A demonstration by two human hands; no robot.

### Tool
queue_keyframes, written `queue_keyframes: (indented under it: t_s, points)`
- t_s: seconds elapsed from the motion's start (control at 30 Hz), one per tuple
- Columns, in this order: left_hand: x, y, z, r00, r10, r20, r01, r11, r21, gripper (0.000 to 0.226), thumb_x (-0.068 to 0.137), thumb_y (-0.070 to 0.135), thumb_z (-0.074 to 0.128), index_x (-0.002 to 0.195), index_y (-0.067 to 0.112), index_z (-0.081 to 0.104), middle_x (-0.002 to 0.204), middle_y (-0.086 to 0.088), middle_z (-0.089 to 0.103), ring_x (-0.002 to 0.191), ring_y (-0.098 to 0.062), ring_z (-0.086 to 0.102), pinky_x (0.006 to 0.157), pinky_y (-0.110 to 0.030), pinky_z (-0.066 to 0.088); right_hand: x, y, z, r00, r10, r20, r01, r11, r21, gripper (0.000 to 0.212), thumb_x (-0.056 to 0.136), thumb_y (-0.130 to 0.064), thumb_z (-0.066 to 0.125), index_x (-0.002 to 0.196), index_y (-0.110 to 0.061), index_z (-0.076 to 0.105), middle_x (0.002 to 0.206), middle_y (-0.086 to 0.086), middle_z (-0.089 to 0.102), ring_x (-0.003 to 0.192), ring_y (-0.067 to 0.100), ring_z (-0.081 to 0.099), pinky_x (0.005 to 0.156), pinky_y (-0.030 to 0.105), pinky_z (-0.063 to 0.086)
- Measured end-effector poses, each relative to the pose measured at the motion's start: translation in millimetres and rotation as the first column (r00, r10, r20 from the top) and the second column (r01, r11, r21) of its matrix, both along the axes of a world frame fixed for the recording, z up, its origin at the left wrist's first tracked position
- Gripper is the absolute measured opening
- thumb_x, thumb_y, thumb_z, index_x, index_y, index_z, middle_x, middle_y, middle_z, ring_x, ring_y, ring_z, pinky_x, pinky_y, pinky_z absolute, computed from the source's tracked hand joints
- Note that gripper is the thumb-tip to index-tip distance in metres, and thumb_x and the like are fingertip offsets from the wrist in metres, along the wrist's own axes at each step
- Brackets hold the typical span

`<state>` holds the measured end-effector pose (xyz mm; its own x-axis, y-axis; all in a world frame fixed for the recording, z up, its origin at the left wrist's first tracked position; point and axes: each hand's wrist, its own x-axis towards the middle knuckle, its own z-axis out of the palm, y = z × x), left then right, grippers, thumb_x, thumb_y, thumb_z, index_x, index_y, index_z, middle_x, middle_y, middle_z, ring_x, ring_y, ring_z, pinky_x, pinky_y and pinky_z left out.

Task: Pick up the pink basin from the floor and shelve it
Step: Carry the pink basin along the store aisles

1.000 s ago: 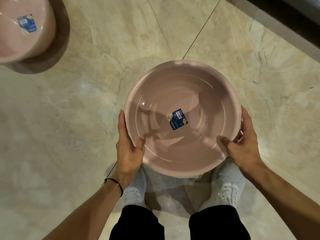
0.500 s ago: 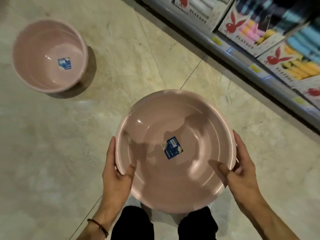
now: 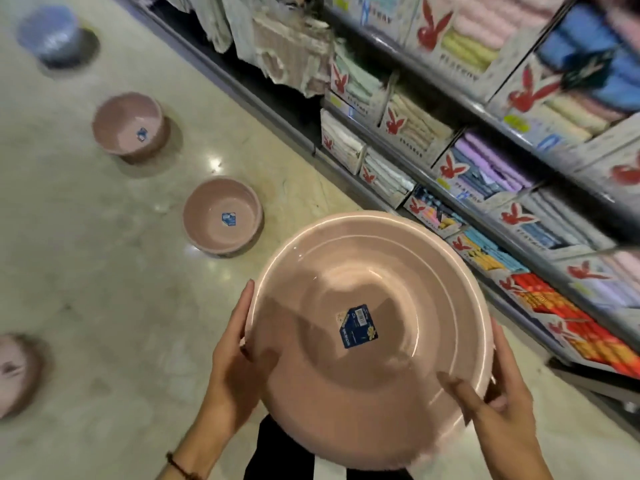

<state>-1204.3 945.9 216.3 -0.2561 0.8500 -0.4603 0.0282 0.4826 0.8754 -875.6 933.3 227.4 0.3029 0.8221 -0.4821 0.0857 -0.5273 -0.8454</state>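
Observation:
I hold a large round pink basin [image 3: 367, 375] in front of me, well above the floor, its open side up and a blue label at its bottom. My left hand [image 3: 232, 355] grips the left rim with the thumb inside. My right hand [image 3: 491, 407] grips the right rim, thumb also inside. The store shelves [image 3: 478, 109] run along the right side, packed with boxed towels.
Two more pink basins [image 3: 221, 216] [image 3: 130, 128] stand on the marble floor ahead to the left, a third [image 3: 14, 372] at the left edge. A blue tub [image 3: 52, 34] sits far back. My dark trouser legs [image 3: 277, 459] show below the basin.
The basin has risen from low over my feet to higher in front of me. My view has swung up, bringing the shelves and more floor basins into sight.

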Motion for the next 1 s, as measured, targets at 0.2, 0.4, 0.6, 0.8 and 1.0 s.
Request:
queue_keyframes:
  t_s: [0.2,0.4,0.6,0.8,1.0]
  points:
    - [6.5,-6.7,151.4,0.996,0.083,-0.037,-0.079,0.993,0.092,0.115,0.064,0.028,0.087,0.161,0.048,0.028,0.114,0.008,0.076,0.101,-0.009,0.074,0.080,-0.028,0.061,1.1,1.1,128.2,0.992,0.111,-0.061,-0.106,0.991,0.082,0.105,0.085,0.010,0.074,0.148,-0.066,0.038,0.141,-0.035,0.056,0.118,-0.009,0.061,0.093,0.037,0.055]
    - [13.5,-48.7,226.6,0.984,0.169,-0.064,-0.161,0.980,0.116,0.097,0.080,-0.008,0.081,0.151,0.047,0.045,0.130,0.008,0.071,0.115,-0.016,0.071,0.088,-0.043,0.064,9.4,-0.7,213.9,0.972,0.182,-0.148,-0.162,0.977,0.138,0.102,0.084,0.010,0.072,0.149,-0.061,0.040,0.146,-0.016,0.056,0.130,0.017,0.059,0.092,0.049,0.062]
    - [19.3,-89.2,268.4,0.947,0.319,0.029,-0.319,0.934,0.158,0.088,0.078,-0.007,0.082,0.144,0.045,0.055,0.118,0.012,0.075,0.102,-0.017,0.076,0.071,-0.039,0.066,5.0,6.6,259.7,0.933,0.306,-0.190,-0.273,0.945,0.179,0.099,0.079,0.009,0.072,0.144,-0.062,0.047,0.136,-0.013,0.064,0.124,0.025,0.064,0.086,0.050,0.064]
    - [14.9,-96.9,289.9,0.907,0.421,0.026,-0.418,0.887,0.197,0.092,0.071,-0.011,0.079,0.131,0.056,0.060,0.115,0.009,0.076,0.097,-0.019,0.077,0.066,-0.043,0.066,-10.4,41.9,284.6,0.874,0.453,-0.173,-0.411,0.882,0.232,0.097,0.079,0.011,0.073,0.141,-0.060,0.050,0.131,-0.012,0.067,0.123,0.023,0.064,0.093,0.056,0.061]
    - [8.0,-105.8,294.8,0.853,0.522,0.029,-0.510,0.818,0.266,0.097,0.064,-0.008,0.081,0.139,0.050,0.060,0.122,0.009,0.075,0.104,-0.017,0.076,0.069,-0.041,0.066,-38.8,72.5,296.7,0.778,0.607,-0.159,-0.544,0.779,0.311,0.088,0.090,0.007,0.066,0.147,-0.058,0.047,0.136,-0.014,0.067,0.125,0.020,0.065,0.094,0.055,0.061]
